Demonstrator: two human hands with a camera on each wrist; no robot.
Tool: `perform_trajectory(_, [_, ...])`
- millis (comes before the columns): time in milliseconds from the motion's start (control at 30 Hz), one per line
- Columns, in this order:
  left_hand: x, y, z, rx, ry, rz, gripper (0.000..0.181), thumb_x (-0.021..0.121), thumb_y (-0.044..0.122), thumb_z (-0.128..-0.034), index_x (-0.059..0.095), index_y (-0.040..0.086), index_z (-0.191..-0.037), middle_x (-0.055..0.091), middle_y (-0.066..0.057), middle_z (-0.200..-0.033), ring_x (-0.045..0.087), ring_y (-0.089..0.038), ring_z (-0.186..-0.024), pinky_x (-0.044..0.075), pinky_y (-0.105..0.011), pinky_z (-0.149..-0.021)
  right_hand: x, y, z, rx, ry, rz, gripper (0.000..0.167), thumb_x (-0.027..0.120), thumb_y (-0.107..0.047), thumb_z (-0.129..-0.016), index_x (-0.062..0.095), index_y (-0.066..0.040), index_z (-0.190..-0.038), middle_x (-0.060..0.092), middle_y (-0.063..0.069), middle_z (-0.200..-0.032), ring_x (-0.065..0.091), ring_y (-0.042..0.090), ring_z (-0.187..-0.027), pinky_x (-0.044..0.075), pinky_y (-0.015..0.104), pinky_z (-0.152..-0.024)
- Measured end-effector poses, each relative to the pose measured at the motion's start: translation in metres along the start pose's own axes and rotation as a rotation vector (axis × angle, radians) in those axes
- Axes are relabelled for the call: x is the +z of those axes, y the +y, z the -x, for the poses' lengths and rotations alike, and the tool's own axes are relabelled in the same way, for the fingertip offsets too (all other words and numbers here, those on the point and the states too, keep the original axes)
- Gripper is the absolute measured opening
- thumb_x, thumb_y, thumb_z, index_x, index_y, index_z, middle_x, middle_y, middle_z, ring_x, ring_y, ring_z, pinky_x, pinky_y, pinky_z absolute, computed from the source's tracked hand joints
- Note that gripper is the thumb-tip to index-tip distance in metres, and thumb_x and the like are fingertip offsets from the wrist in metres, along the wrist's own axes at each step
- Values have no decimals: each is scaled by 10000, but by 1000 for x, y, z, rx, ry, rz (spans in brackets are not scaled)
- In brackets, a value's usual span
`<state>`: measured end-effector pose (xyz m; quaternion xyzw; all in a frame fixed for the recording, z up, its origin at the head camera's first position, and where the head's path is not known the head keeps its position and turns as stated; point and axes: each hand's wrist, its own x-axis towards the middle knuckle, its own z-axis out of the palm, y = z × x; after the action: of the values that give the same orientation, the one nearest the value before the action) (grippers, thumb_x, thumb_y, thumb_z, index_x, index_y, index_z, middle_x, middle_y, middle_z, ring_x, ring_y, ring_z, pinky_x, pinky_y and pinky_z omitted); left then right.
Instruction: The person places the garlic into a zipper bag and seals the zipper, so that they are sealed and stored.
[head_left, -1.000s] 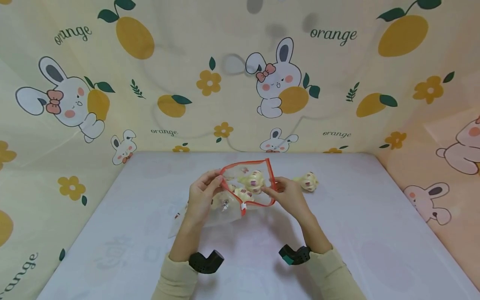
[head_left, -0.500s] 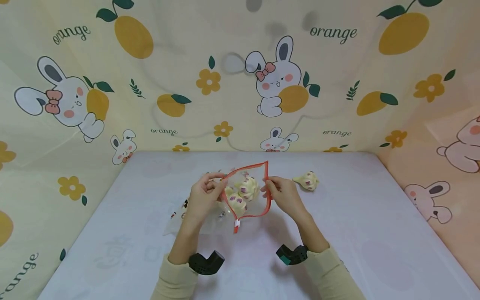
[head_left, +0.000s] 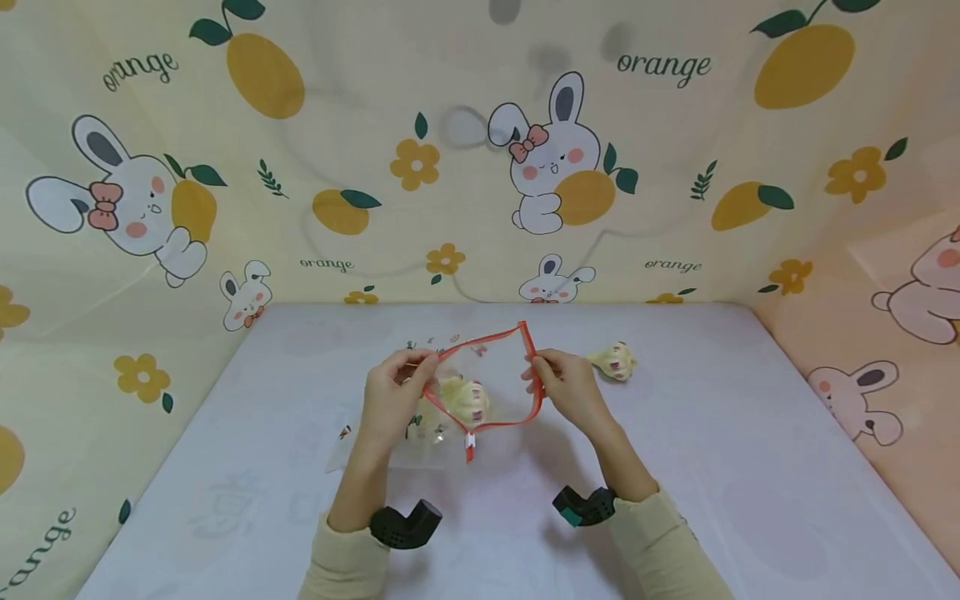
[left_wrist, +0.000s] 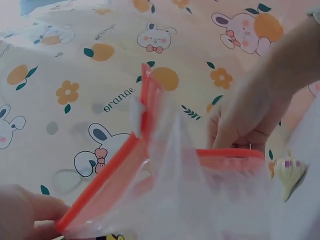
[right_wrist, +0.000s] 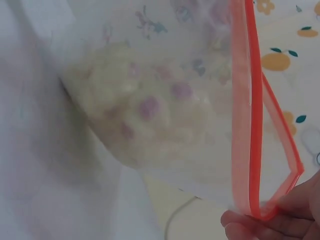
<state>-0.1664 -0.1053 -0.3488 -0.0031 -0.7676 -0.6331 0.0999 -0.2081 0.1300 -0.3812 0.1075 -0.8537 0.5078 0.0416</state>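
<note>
A clear zip bag (head_left: pixel 482 427) with a red rim is spread wide at its mouth between both hands. My left hand (head_left: pixel 393 392) pinches the rim on the left side. On the right side, my right hand (head_left: pixel 566 385) grips the rim with the thumb in front and fingertips inside the mouth. Inside the bag sit pale garlic bulbs (head_left: pixel 468 402) with purple marks, blurred through the plastic in the right wrist view; how many is hard to tell. One more garlic bulb (head_left: pixel 617 362) lies on the table just beyond the right hand.
The white table (head_left: pixel 712 467) runs back to a patterned cloth (head_left: pixel 450 150) with rabbits and oranges, which also rises at both sides. A black wrist camera (head_left: pixel 405 525) sits on each wrist.
The garlic in the bag has slid left and deeper, away from the mouth. My right hand has shifted its hold on the rim slightly left; the left hand has drawn a little left.
</note>
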Motion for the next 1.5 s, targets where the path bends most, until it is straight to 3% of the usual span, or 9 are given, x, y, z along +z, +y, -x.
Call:
perform_trajectory(100, [0,-1,-2,-36,9,92,231,630,137,-930,673,-16,-1098,643,43,-884,560,2,-688,452,-114,-597,0,2,-2,-4,5,6,232,521,-82,-980,657,69,-1093,714,259,-899,703,219,-675,556,174,-579])
perform_trajectory(233, [0,0,-4,-20,24,166,233,613,79,-931,648,-47,-1124,655,84,-940,579,7,-741,493,-89,-667,-1,5,-5,-12,6,1,233,526,-85,-980,657,73,-1088,710,275,-906,699,189,-662,523,155,-562])
perform_trajectory(400, [1,0,-5,18,25,167,201,569,9,-938,661,-64,-1101,654,-12,-1019,548,2,-751,472,-80,-657,-5,10,-7,-10,-13,-2,256,539,-128,-981,646,68,-1107,707,274,-944,713,216,-730,582,214,-633])
perform_trajectory(667, [1,-1,-4,-9,-3,129,237,548,40,-959,655,-49,-1150,642,-192,-1158,533,14,-763,469,-83,-688,-16,30,-10,-32,0,-4,305,542,-179,-986,644,75,-1118,709,270,-988,713,296,-840,609,269,-686])
perform_trajectory(833, [2,-3,-3,-10,-16,173,251,582,11,-931,649,-53,-1165,674,26,-988,598,14,-800,514,-87,-720,-32,48,-13,-51,82,39,269,557,-141,-974,651,78,-1099,713,274,-989,717,354,-868,607,252,-684])
perform_trajectory(900, [2,-3,-3,-11,-24,183,257,589,3,-924,648,-52,-1168,656,90,-950,613,11,-819,528,-91,-730,-39,55,-15,-49,123,57,262,570,-145,-968,660,70,-1087,717,266,-990,729,295,-849,598,213,-674])
perform_trajectory(1100, [2,-3,-4,-9,-23,167,252,575,24,-939,647,-46,-1170,645,130,-917,597,19,-810,518,-99,-734,-61,71,-23,-39,204,75,282,585,-190,-963,665,59,-1070,718,258,-1004,628,-116,-721,522,67,-641])
perform_trajectory(1300, [2,-3,-6,-17,-6,140,233,570,36,-946,663,-38,-1146,645,176,-857,585,17,-774,504,-124,-722,-77,81,-27,-60,244,108,282,582,-178,-965,658,70,-1075,709,276,-1004,610,-124,-697,555,132,-621])
perform_trajectory(1500, [2,-2,-6,-18,5,140,232,565,40,-950,664,-40,-1144,649,172,-859,594,27,-781,513,-119,-725,-88,89,-30,-69,304,169,247,599,-153,-950,673,53,-1063,715,251,-1013,499,-227,-743,425,-20,-666])
